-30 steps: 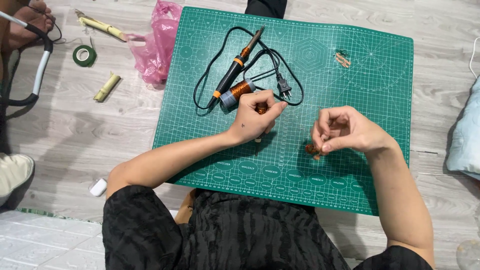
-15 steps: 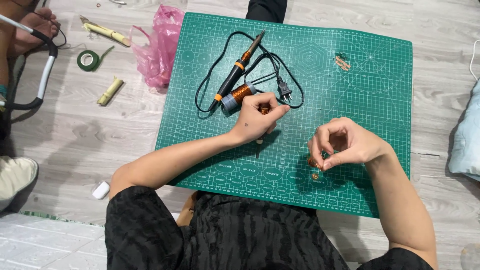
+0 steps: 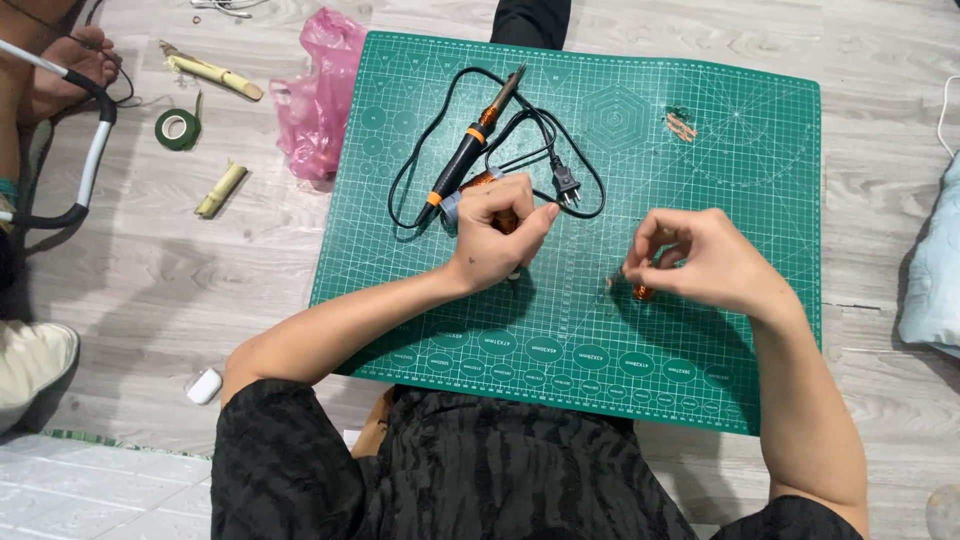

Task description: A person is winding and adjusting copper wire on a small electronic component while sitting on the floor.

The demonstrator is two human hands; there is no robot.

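Copper coil [image 3: 641, 292] pinched under right hand [image 3: 705, 262] at the middle right of green cutting mat [image 3: 700, 170]; copper spool [image 3: 478, 184] gripped under left hand [image 3: 497, 237] beside soldering iron [image 3: 470, 150].

Coil mostly hidden by curled fingers, only a small orange-brown edge showing, shape hard to make out; spool likewise half covered, just a copper top and a bluish end peeking out by the iron's handle; both hands closed on their pieces, fingertips drawn together; one soldering iron, black with orange collar, cord looped to one two-pin plug [image 3: 566, 185]; one small scrap of copper bits [image 3: 681, 124] near the mat's upper right, too small to read; off the mat, one crumpled pink plastic bag [image 3: 322, 95], one roll of green tape [image 3: 176, 128], two yellowish sticks [image 3: 220, 189], one small white case [image 3: 204, 386]; another person's bare foot [image 3: 75, 60] cut off at upper left.
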